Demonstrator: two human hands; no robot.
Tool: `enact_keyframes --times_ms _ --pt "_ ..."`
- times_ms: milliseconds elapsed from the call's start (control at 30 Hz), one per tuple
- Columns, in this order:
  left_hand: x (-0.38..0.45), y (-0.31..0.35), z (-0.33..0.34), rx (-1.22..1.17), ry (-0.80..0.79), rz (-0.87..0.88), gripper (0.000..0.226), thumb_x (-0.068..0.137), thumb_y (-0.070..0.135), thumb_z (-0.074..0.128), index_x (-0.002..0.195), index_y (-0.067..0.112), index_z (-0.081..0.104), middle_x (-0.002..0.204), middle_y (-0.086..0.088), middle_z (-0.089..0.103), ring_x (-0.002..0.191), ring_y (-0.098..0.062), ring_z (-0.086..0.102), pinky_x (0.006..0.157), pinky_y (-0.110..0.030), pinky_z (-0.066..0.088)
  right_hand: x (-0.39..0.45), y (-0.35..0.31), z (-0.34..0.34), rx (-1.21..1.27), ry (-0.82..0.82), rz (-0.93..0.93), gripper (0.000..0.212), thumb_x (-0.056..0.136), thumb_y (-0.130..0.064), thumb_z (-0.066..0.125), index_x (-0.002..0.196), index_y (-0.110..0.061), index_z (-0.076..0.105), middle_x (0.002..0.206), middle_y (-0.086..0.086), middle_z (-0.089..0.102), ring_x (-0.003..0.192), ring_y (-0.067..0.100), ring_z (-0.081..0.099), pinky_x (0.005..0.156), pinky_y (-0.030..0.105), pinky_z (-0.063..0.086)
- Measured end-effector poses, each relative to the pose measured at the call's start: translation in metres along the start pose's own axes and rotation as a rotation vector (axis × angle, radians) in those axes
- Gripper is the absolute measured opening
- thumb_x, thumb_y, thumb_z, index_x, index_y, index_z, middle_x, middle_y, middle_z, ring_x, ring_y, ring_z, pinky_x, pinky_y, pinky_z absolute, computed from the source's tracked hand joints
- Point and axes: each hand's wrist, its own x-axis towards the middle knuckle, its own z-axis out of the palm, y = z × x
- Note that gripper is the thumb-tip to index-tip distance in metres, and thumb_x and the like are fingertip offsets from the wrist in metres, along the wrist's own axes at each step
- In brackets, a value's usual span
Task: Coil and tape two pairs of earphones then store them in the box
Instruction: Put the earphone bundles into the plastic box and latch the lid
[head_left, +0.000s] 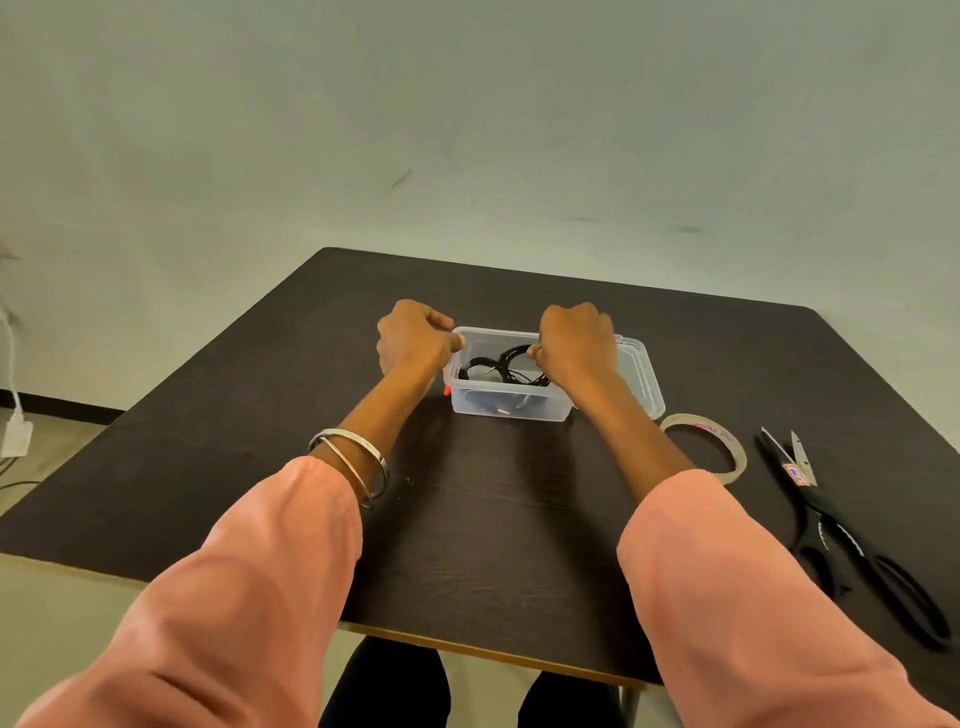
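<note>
— How are the earphones (506, 366) seen?
— As black coiled cords, lying inside the clear plastic box (501, 405) on the dark table (493, 519).
— And the grips?
— A cord is pinched by the right hand (576, 343). The box's left rim is held by the curled left hand (415, 338).
— What else is seen?
— A tape roll (727, 447) and scissors (852, 540), at the right.

place: plain indoor room, office-like; which kind cannot be told
signs: bare pale wall (467, 104); dark wood-grain table (493, 519); white plug and cable (15, 431) at left
</note>
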Motion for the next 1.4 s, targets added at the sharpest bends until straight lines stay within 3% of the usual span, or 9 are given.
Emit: enact_keyframes --times_ms 233,433,567,700,833,967,1100,1233,1400 --pt "0.001 -0.002 0.001 0.043 0.016 -0.011 0.022 0.082 0.018 0.075 0.102 0.009 0.074 0.102 -0.009 0.070 0.084 -0.020 0.065 0.078 -0.037 0.058 0.003 0.018 0.008 -0.081 -0.041 0.060 0.040 0.082 -0.039 0.072 0.106 -0.008 0.066 0.120 0.015 0.056 0.117 0.031 0.043 0.095 0.039 0.040" --pt "0.002 -0.002 0.003 0.031 0.040 -0.004 0.018 0.084 0.018 0.073 0.100 0.010 0.074 0.101 -0.008 0.071 0.083 -0.018 0.065 0.079 -0.036 0.058 0.005 0.037 -0.001 0.393 0.065 0.273 0.030 0.080 -0.041 0.073 0.089 -0.013 0.076 0.104 0.005 0.068 0.111 0.026 0.051 0.087 0.038 0.039" --pt "-0.001 0.008 0.008 0.045 0.091 0.186 0.014 0.092 0.018 0.063 0.097 0.010 0.073 0.099 -0.008 0.072 0.079 -0.014 0.062 0.078 -0.030 0.054 0.002 0.083 -0.010 0.561 0.126 0.433 0.013 0.085 -0.021 0.072 0.086 -0.008 0.074 0.094 0.008 0.073 0.088 0.022 0.065 0.087 0.042 0.054" --pt "0.005 0.040 0.035 0.146 -0.146 0.397 0.023 0.098 0.021 0.051 0.104 0.012 0.071 0.107 -0.006 0.071 0.095 -0.024 0.066 0.093 -0.041 0.052 -0.001 0.117 -0.001 0.474 0.040 0.545 0.026 0.082 -0.025 0.074 0.094 -0.002 0.070 0.093 0.014 0.070 0.080 0.028 0.066 0.078 0.041 0.058" --pt "0.010 0.074 0.078 0.479 -0.431 0.413 0.033 0.101 0.025 0.035 0.111 0.012 0.063 0.121 -0.011 0.064 0.124 -0.035 0.050 0.115 -0.062 0.011 -0.004 0.126 0.011 0.383 -0.071 0.547 0.037 0.076 -0.035 0.079 0.086 -0.004 0.061 0.086 0.012 0.065 0.076 0.028 0.064 0.076 0.041 0.056" --pt "0.008 0.087 0.103 0.646 -0.580 0.376 0.040 0.104 0.029 0.026 0.119 0.009 0.057 0.133 -0.015 0.056 0.137 -0.037 0.035 0.107 -0.068 -0.017 -0.005 0.128 0.019 0.300 -0.107 0.557 0.034 0.078 -0.030 0.078 0.088 -0.010 0.053 0.089 0.010 0.059 0.086 0.029 0.062 0.087 0.046 0.053" --pt "0.003 0.093 0.111 0.594 -0.615 0.318 0.039 0.105 0.029 0.025 0.123 0.007 0.051 0.139 -0.016 0.050 0.139 -0.037 0.032 0.109 -0.068 -0.013 0.002 0.136 0.028 0.388 -0.040 0.638 0.020 0.084 -0.020 0.072 0.091 -0.007 0.059 0.094 0.011 0.065 0.081 0.026 0.062 0.082 0.044 0.055" --pt "0.011 0.092 0.106 0.413 -0.649 0.243 0.023 0.098 0.029 0.039 0.098 0.010 0.052 0.113 -0.010 0.058 0.122 -0.033 0.047 0.111 -0.069 0.007 0.006 0.138 0.018 0.637 0.113 0.733 0.012 0.085 -0.015 0.071 0.090 -0.005 0.067 0.089 0.009 0.066 0.073 0.021 0.063 0.061 0.031 0.051" --pt "0.001 0.114 0.083 -0.078 -0.669 0.117 0.054 0.101 0.049 0.029 0.109 0.009 0.063 0.117 -0.007 0.063 0.104 -0.025 0.065 0.103 -0.039 0.029 0.006 0.120 -0.029 1.016 0.384 0.643 0.011 0.084 -0.003 0.066 0.084 -0.012 0.073 0.079 -0.001 0.067 0.067 0.007 0.061 0.062 0.022 0.054"
